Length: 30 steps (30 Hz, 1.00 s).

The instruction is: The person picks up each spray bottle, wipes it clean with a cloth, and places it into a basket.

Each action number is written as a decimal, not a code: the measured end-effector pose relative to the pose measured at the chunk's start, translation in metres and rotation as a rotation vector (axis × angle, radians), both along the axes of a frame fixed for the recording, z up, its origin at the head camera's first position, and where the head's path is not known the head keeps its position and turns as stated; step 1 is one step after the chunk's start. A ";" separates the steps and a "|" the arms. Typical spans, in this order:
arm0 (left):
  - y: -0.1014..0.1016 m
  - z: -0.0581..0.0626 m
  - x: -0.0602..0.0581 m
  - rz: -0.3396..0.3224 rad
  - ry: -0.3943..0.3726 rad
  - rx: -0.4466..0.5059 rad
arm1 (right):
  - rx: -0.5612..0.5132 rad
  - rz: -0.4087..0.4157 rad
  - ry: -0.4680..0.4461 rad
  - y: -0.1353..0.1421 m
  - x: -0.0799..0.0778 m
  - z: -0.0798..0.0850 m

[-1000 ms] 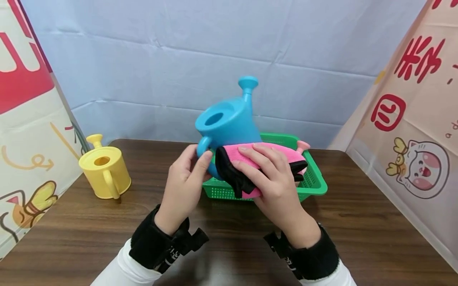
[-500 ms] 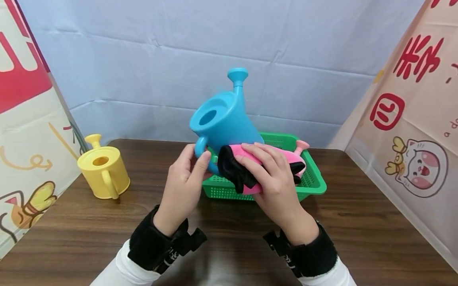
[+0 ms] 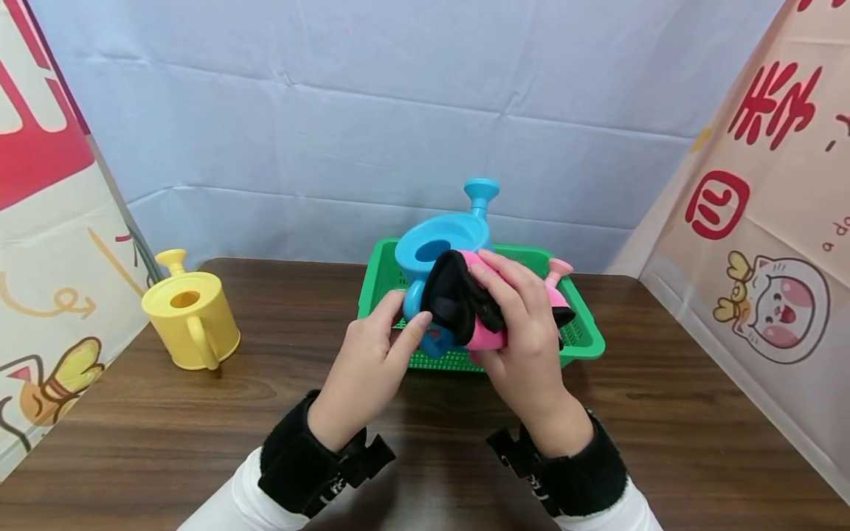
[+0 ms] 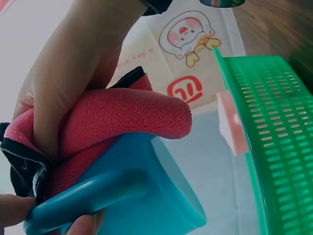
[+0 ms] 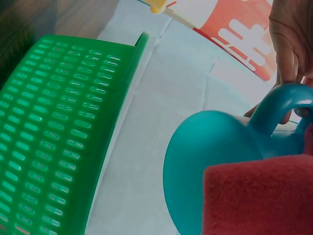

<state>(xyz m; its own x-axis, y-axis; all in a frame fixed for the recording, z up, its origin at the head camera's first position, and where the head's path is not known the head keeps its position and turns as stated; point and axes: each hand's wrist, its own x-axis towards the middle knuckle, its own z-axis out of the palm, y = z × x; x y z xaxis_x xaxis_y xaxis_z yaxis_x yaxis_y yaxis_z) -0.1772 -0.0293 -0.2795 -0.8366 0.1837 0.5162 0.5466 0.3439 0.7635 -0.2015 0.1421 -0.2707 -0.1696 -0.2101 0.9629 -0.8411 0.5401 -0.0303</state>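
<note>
A blue toy watering can (image 3: 432,240) is held up over the front of a green basket (image 3: 591,324), its spout rising at the back. My left hand (image 3: 365,358) pinches the can's handle between thumb and fingers. My right hand (image 3: 531,346) grips a folded pink cloth with black edging (image 3: 488,337) and presses it against the can's side. In the left wrist view the pink cloth (image 4: 127,115) is bunched under the right hand and touches the can (image 4: 146,191). The cloth and right hand hide much of the can's body in the head view.
Inside the basket, behind my right hand, a pink spout (image 3: 559,270) sticks up; the rest of that thing is mostly hidden. A yellow watering can (image 3: 192,317) stands on the wooden table (image 3: 166,442) at the left. Printed sheets flank both sides, with a pale blue cloth behind.
The blue can first rises slightly and tilts left, then comes down and right. My left hand moves right with it. The cloth in my right hand has turned, showing more black edging toward me.
</note>
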 end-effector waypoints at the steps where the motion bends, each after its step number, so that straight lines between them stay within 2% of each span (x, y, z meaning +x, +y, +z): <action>1: 0.000 0.000 0.000 0.001 0.003 -0.004 | -0.005 -0.006 -0.005 0.000 0.000 0.000; 9: -0.003 0.002 -0.001 -0.001 -0.008 -0.030 | -0.029 -0.042 -0.045 -0.002 -0.001 -0.003; 12: -0.004 0.003 -0.001 -0.008 -0.004 -0.011 | -0.019 -0.057 -0.045 -0.003 0.001 -0.002; 24: -0.015 0.009 -0.005 -0.001 -0.007 0.154 | 0.167 -0.120 0.020 -0.010 0.004 -0.006; 30: -0.023 0.015 -0.006 0.021 -0.010 0.297 | 0.196 -0.120 0.042 -0.013 0.000 -0.010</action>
